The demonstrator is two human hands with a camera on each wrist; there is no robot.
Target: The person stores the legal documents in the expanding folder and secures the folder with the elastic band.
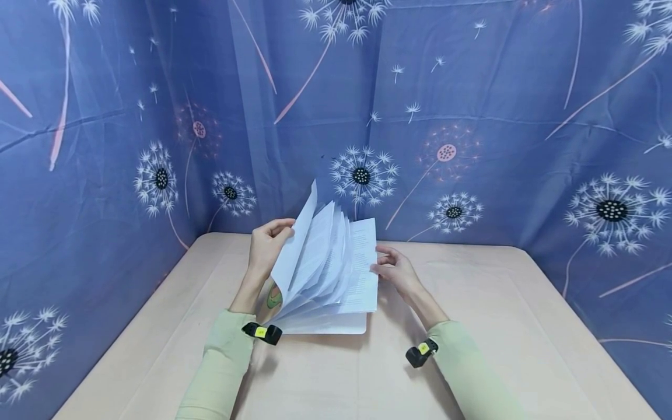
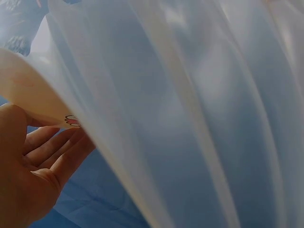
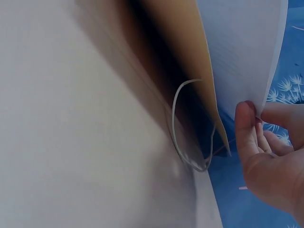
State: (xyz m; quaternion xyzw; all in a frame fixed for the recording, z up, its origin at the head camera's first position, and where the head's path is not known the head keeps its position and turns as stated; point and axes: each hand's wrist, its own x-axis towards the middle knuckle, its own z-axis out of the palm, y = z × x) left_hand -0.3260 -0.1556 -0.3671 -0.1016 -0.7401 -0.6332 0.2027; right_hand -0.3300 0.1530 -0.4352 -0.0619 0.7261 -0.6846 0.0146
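A folder (image 1: pixel 286 256) stands spread over the table, its translucent leaves (image 1: pixel 322 256) fanned out between the two hands. My left hand (image 1: pixel 265 248) grips its raised left cover by the outer edge, thumb on one face and fingers behind. That cover is tan outside, with a small cartoon print (image 2: pixel 72 121) in the left wrist view. On the right, my right hand (image 1: pixel 400 273) pinches the outer edge of printed paper sheets (image 1: pixel 363 262) between thumb and fingers. A thin elastic cord (image 3: pixel 174 118) loops from the folder's tan back cover (image 3: pixel 209 71) in the right wrist view.
The pale table (image 1: pixel 336 379) reaches forward to a blue dandelion-patterned curtain (image 1: pixel 315 134), which hangs behind and along both sides. Black wrist cameras (image 1: pixel 262 332) are strapped over the light green sleeves (image 1: pixel 220 361).
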